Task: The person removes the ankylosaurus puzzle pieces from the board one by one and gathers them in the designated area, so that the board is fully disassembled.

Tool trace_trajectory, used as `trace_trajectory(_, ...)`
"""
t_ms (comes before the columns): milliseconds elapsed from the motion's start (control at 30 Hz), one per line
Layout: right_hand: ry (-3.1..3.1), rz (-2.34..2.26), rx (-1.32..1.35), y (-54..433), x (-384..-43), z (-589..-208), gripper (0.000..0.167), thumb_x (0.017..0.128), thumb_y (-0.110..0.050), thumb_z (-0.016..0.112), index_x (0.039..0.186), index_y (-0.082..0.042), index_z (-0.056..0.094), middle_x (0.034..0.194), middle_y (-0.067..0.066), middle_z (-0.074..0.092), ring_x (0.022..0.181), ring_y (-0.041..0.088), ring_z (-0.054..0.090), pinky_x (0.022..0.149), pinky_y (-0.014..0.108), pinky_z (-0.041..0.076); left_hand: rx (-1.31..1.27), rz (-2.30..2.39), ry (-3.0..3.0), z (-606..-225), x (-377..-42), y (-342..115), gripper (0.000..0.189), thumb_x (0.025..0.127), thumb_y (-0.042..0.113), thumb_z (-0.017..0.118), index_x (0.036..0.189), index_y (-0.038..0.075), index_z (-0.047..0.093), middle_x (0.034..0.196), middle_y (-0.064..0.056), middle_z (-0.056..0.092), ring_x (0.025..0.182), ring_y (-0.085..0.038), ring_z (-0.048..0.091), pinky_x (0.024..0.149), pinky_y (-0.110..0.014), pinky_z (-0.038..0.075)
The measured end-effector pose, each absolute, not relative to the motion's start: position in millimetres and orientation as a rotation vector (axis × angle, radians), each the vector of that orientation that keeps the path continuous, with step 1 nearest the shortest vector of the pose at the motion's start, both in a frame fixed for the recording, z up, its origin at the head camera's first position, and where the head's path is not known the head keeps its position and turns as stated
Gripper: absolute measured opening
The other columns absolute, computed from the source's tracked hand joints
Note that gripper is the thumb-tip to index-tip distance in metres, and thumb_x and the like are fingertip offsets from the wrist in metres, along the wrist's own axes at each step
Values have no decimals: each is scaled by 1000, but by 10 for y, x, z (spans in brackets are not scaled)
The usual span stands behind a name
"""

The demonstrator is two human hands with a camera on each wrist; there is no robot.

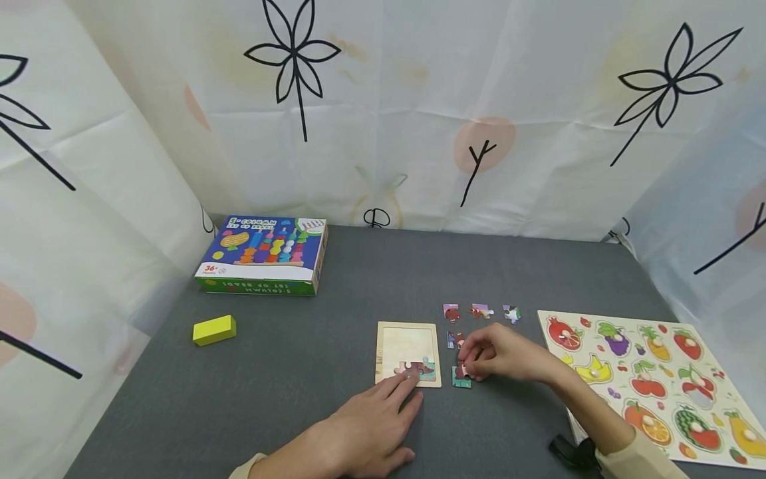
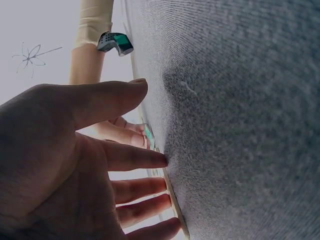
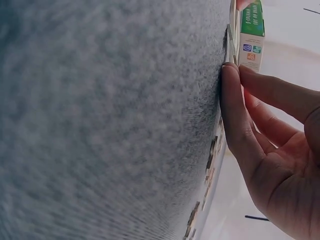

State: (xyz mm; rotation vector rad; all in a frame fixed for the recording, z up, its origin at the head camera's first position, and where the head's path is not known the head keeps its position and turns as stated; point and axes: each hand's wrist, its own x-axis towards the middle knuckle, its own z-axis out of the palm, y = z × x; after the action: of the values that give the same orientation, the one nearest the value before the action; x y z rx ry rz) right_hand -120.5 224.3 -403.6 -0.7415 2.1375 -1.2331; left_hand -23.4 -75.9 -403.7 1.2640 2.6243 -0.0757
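A shallow wooden puzzle tray lies on the grey table, with a few joined jigsaw pieces along its lower edge. My left hand reaches over that edge with fingers extended, fingertips resting at the tray and pieces. Just right of the tray, my right hand pinches a teal-and-brown jigsaw piece between thumb and index finger. In the right wrist view the thin piece is tilted, its edge between the fingertips. Behind the right hand lies another loose jigsaw piece, partly hidden.
Farther back are loose jigsaw pieces in a row. A fruit puzzle board occupies the right side. At left sit a yellow block and a bead-set box. Patterned white cloth surrounds the table.
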Motion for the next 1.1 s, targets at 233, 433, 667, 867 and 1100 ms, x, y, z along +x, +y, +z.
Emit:
trace_trajectory(233,2172,-1196,-738,2211,-1198,-4009,13,96,-1,77,106,8,75,87,16,78,73,7,71,68,30,64,1281,-71,2633,-4048,-238,-767,76,103,66,61,159,15,53,176,-7,35,162,-22,39,127,-30,43)
trace_trajectory(433,2192,-1177,-734,2195,-1204,-3992,14,95,-2,78,106,7,75,88,13,79,75,7,71,68,29,63,1258,-59,2644,-4036,-232,-768,74,104,64,61,159,15,54,176,-6,35,160,-21,41,125,-29,45)
trace_trajectory(667,2199,-1186,-741,2180,-1213,-3977,14,94,1,76,107,8,75,88,14,79,76,7,72,69,28,63,1237,-18,2620,-4029,-254,-777,71,105,62,60,159,16,54,175,-3,35,159,-19,42,123,-29,47)
trace_trajectory(867,2204,-1198,-773,2150,-1225,-3959,13,95,5,73,107,9,74,87,15,79,75,7,72,69,29,63,1241,9,2620,-4026,-265,-790,69,105,61,61,158,16,54,174,-3,35,156,-19,44,121,-29,49)
trace_trajectory(1100,2228,-1169,-769,2105,-1253,-3934,15,97,-1,76,108,8,75,87,16,80,72,14,75,70,30,64,1283,17,2669,-4038,-261,-810,67,104,60,63,155,16,57,168,-2,41,152,-19,47,117,-28,51)
